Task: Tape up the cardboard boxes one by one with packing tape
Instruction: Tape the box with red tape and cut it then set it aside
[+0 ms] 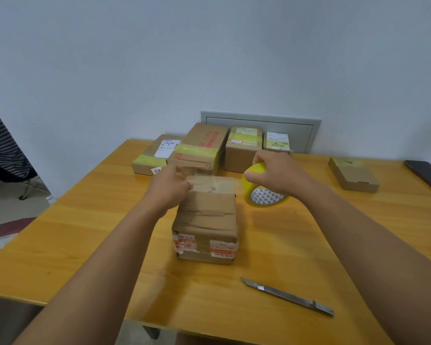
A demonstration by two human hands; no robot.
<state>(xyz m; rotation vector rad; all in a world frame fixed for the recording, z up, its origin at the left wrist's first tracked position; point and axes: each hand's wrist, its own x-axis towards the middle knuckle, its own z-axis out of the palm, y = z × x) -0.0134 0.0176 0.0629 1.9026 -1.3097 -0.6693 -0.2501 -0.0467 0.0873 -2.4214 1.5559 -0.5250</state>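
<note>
left arm: stretched forward, left hand point(171, 186) blurred, grip unclear | right arm: stretched forward, right hand point(275, 174) fingers curled in a grip

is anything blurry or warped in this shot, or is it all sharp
Head view: the left hand is smeared by motion blur; the right hand holding the tape roll is sharper; the knife and box look crisp; the wide lens bows the table edges; light is soft and even.

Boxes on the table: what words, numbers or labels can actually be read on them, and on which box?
"121": white sticker on the flat box at far left; further characters are cut off.
Shipping labels on the back boxes: too small to read.
Red print on the box being taped, and on the tall back box: blurred, unreadable.
</note>
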